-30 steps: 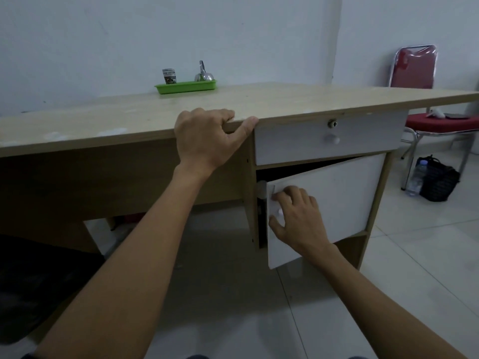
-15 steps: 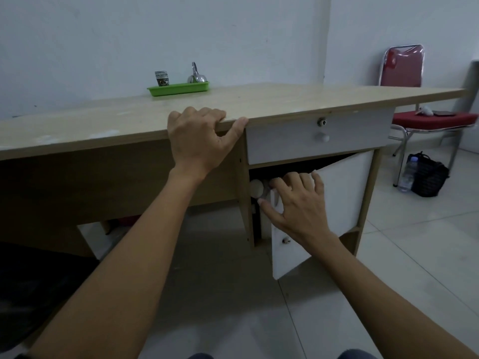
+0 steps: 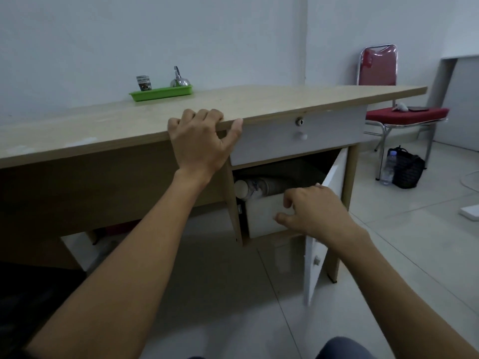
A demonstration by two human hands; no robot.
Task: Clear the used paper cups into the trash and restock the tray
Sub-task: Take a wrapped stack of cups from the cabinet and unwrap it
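A green tray sits far back on the wooden desk, carrying a stack of paper cups and a steel kettle. My left hand grips the desk's front edge. The white cupboard door under the drawer stands wide open. Inside, a wrapped sleeve of paper cups lies on its side on top of a white box. My right hand hovers in front of the opening, fingers loosely spread, holding nothing.
A white drawer with a lock and knob is shut above the cupboard. A red chair stands at the right, with a black bag and a water bottle on the floor beside it.
The cupboard door swung from slightly ajar to fully open. My right hand let go of the door and moved in front of the opening. The cup sleeve came into view.
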